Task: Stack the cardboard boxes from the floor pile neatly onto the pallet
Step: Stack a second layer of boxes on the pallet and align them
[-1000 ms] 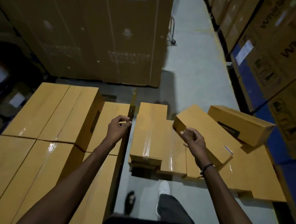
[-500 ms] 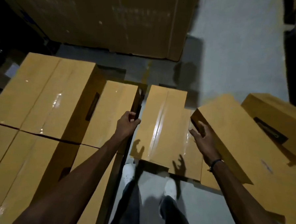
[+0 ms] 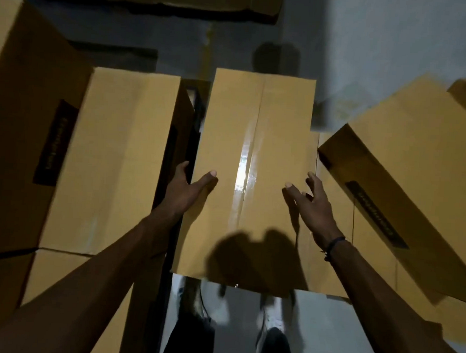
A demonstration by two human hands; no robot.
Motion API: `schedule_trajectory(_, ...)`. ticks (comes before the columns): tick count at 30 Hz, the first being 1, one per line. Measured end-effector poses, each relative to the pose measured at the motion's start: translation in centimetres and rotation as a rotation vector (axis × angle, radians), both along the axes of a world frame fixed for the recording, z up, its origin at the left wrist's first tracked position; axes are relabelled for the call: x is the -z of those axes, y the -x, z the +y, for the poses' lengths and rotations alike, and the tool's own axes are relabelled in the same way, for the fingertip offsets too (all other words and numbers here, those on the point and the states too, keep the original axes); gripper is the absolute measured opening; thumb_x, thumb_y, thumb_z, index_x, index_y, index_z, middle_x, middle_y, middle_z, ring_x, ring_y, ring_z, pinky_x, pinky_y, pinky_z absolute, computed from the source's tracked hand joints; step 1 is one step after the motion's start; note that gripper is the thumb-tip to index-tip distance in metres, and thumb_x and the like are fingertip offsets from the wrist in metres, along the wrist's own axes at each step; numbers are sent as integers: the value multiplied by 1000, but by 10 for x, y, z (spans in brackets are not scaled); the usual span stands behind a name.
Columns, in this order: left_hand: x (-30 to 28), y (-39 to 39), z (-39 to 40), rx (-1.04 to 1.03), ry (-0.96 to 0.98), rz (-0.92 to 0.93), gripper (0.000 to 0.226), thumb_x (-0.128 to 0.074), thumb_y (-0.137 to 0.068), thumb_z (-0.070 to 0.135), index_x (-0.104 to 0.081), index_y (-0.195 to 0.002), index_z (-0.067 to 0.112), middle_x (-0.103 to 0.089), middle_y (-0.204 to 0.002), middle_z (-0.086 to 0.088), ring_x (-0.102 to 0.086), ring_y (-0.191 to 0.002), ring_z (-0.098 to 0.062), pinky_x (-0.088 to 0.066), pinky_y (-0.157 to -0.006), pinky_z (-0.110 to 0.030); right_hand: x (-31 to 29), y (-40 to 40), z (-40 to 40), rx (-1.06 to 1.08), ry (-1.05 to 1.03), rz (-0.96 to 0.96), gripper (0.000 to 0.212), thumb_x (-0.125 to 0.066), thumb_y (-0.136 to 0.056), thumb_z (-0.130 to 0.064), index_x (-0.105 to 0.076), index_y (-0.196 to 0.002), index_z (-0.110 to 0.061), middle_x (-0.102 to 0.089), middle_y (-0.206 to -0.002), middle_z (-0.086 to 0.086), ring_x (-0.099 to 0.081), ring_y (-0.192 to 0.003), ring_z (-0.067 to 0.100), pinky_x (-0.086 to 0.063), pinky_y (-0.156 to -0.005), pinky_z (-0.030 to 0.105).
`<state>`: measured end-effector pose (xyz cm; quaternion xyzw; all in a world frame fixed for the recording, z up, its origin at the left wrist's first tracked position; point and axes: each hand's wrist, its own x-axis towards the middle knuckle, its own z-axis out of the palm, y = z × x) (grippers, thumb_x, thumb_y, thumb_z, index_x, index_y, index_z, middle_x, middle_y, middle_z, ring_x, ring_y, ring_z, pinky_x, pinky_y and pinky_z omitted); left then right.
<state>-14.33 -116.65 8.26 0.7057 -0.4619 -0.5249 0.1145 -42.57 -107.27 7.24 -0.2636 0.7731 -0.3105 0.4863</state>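
Centre of frame: long rectangular cardboard box (image 3: 254, 161), long axis running from bottom to top of frame, far end toward the grey floor (image 3: 395, 50). Matte tan surface; glossy clear tape strip (image 3: 247, 161) along its centre seam, catching a glare.

Left hand (image 3: 184, 190) lay at the box's left edge, thumb on top, fingers down the side in the dark gap. Right hand (image 3: 312, 204) at the right edge, fingers spread, thumb on top; firm grip could not be confirmed.

Left of frame: stacked boxes (image 3: 114, 156), same tan board, one bearing a dark label (image 3: 56, 142). Right of frame: tilted box (image 3: 405, 169) lying askew over others.
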Motion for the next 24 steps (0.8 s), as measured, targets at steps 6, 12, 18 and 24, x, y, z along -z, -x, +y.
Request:
schedule_trajectory(6, 27, -1, -6, 69, 55, 119, 94, -80, -85, 51, -28, -160, 28, -49, -153, 8, -50, -135, -13, -40, -114, -37, 28, -14, -6, 14, -12, -58, 89, -67, -93, -54, -13, -162, -42, -21, -169, -7, -24, -153, 21, -27, -122, 43)
schedule_trajectory(12, 7, -5, -3, 44, 98, 103, 89, -84, -84, 35, -35, -158, 26, -56, -145, 7, -54, -125, -9, -44, -107, -29, 2, -20, -8, 2, -3, -55, 94, -68, -83, -66, -18, -159, -45, -30, -166, -10, -31, -151, 20, -29, -122, 47)
schedule_trajectory(18, -71, -16, 0, 12, 161, 96, 80, -82, -87, 37, -38, -154, 32, -53, -137, 19, -51, -119, -2, -38, -88, -6, -73, -20, -16, -74, 88, -18, 90, -68, -79, -74, -23, -155, -55, -37, -161, -17, -36, -148, 19, -34, -119, 54)
schedule_trajectory(24, -171, -35, 3, -121, 206, 103, 89, -82, -86, 38, -32, -159, 32, -49, -146, 17, -45, -135, -11, -35, -96, -13, -177, -36, -33, -168, 225, 35, 66, -69, -94, -49, -37, -151, -50, -57, -139, -23, -53, -127, 4, -44, -109, 39)
